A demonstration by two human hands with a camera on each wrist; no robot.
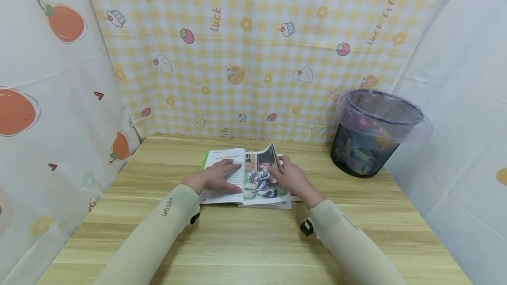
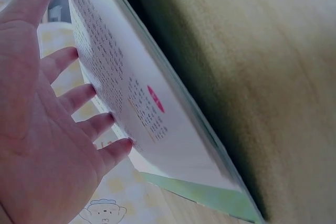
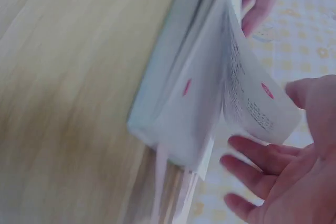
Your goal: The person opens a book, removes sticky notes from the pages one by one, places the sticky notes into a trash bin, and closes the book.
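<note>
An open book (image 1: 211, 162) lies on the table, with text on its left page and a colour illustration on the right-hand page (image 1: 257, 184). My left hand (image 1: 215, 177) rests on the left page, fingers spread; in the left wrist view its fingertips touch the printed paper (image 2: 105, 66). At the book's right side, my right hand (image 1: 293, 179) holds the outer edge of the illustrated page, whose far corner is raised. The right wrist view shows that lifted page (image 3: 257, 103) curving away from the pages below, between the thumb and the fingers (image 3: 257, 174).
A dark waste bin (image 1: 338, 155) with a translucent purple liner stands at the table's back right, holding colourful scraps. Behind the wooden table (image 1: 245, 245) hangs a yellow checked cloth (image 1: 253, 96), with white printed cloths at both sides. A pale ribbon (image 3: 161, 171) hangs by the book.
</note>
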